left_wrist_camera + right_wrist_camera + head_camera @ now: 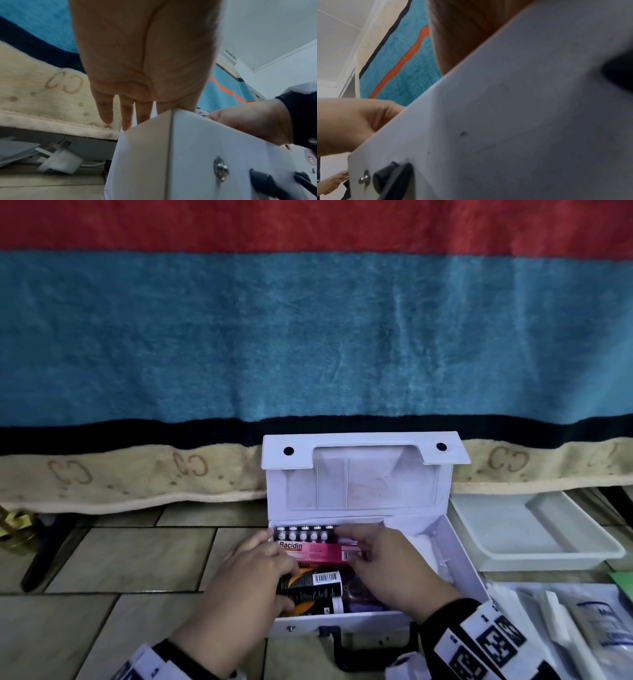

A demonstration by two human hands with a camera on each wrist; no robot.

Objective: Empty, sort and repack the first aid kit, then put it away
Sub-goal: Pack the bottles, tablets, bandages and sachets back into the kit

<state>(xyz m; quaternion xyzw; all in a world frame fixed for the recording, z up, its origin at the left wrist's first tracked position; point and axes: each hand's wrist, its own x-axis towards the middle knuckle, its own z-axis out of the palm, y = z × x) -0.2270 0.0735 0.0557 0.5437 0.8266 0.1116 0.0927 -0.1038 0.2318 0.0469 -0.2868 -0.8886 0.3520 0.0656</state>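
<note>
The white first aid kit stands open on the tiled floor, its lid leaning back against a blanket. Inside lie a blister pack of white pills, a pink Bacidin box, a black and orange tube, purple items and white padding. My left hand reaches in at the left, fingers and thumb round the tube. My right hand pinches the pink box's right end. Both wrist views show mostly the kit's front wall, which hides the fingertips.
A clear plastic tray sits right of the kit, with sealed white packets in front of it. The kit's black handle faces me. The striped blanket hangs behind. A dark stick and a gold object lie at the left.
</note>
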